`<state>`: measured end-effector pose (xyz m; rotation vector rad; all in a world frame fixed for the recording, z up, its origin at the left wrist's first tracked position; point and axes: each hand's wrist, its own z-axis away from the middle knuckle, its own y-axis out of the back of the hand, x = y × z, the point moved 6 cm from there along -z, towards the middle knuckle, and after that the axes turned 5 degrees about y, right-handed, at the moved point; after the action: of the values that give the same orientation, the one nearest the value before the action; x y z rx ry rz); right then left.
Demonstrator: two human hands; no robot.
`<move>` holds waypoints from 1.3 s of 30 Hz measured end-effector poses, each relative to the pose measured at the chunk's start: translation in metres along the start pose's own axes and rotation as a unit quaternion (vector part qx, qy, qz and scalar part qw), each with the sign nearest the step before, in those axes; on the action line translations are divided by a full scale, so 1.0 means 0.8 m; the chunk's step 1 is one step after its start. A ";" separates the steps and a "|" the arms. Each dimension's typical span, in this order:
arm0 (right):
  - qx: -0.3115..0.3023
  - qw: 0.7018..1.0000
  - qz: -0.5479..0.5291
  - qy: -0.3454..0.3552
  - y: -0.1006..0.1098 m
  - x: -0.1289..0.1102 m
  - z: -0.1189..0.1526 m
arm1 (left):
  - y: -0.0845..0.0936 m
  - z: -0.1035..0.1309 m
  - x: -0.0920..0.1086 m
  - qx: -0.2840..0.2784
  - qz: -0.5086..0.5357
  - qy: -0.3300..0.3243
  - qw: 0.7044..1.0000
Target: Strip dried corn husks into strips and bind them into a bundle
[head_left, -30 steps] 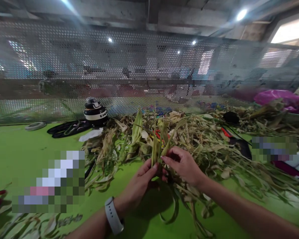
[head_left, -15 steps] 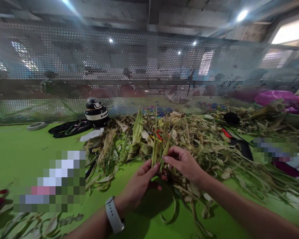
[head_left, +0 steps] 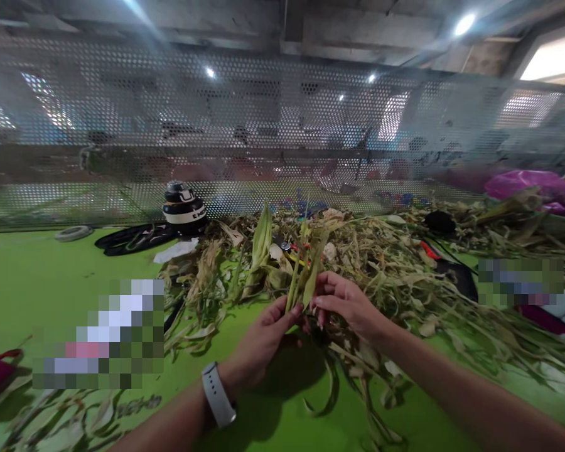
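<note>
The leaf bundle (head_left: 306, 273), made up of long green-brown leaves, stands roughly upright at the centre of the frame. Its lower end is held in my left hand (head_left: 270, 329), with the thumb pressed across the leaves and the fingers closed around them. My right hand (head_left: 351, 307) is positioned just right of the bundle's base: fingers curled, thumb and fingertips narrow beside the leaves. I cannot tell whether a leaf is pinched between them. A pale watch (head_left: 218, 395) is fitted to my left wrist, lower centre.

Surrounding items, on the green table (head_left: 66, 270):

- Heap of dry leaves (head_left: 381, 251): behind the bundle, extending to the right of the frame.
- Upright green husk (head_left: 262, 238): left of the bundle, apart from it.
- Black bottle (head_left: 185, 210) with a white band: left of centre, near the perforated screen (head_left: 263, 125).
- White scrap (head_left: 176, 250): below the bottle.
- Red-and-black tool (head_left: 430, 250): right of centre.
- Purple bag (head_left: 532, 188): right edge of the frame, behind the leaves.
</note>
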<state>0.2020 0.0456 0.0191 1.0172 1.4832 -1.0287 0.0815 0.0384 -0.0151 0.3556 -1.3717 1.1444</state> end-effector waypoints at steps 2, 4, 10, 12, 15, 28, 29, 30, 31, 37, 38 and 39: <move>-0.010 1.000 -0.010 0.001 -0.001 0.000 -0.001 | 0.000 -0.001 0.000 -0.002 0.000 -0.002 1.000; -0.029 1.000 -0.010 0.001 -0.003 -0.001 -0.001 | 0.001 -0.002 0.000 0.003 0.001 0.000 1.000; -0.059 0.998 0.026 0.001 -0.005 -0.001 0.001 | 0.008 -0.005 -0.002 0.030 0.024 0.009 0.999; -0.045 0.999 0.025 -0.001 -0.003 0.002 0.000 | 0.009 -0.006 -0.002 0.037 0.049 0.010 0.998; -0.027 0.999 0.016 -0.012 0.001 0.006 -0.002 | 0.011 -0.007 -0.001 0.045 0.097 0.021 0.994; -0.024 0.999 0.033 -0.005 0.012 -0.004 0.006 | 0.015 -0.007 0.006 0.060 0.071 0.012 0.996; -0.018 0.998 0.054 0.001 0.010 -0.008 0.007 | 0.015 -0.007 0.008 0.066 0.055 0.001 0.996; -0.019 0.997 0.077 0.007 0.008 -0.012 0.008 | 0.014 -0.007 0.010 0.070 0.040 -0.008 0.997; -0.028 0.994 0.103 0.012 0.004 -0.015 0.010 | 0.013 -0.007 0.011 0.071 0.029 -0.015 0.997; -0.050 0.947 0.303 0.092 -0.006 -0.023 0.014 | 0.006 -0.004 0.010 0.063 -0.027 -0.030 0.997; -0.037 0.942 0.316 0.106 -0.004 -0.023 0.013 | 0.004 -0.004 0.009 0.056 -0.041 -0.031 0.997; -0.025 0.940 0.321 0.112 -0.003 -0.021 0.012 | 0.003 -0.004 0.009 0.049 -0.053 -0.034 0.997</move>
<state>0.2045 0.0346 0.0352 1.4872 1.2058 -0.4124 0.0799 0.0453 -0.0104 0.5353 -1.3419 1.1220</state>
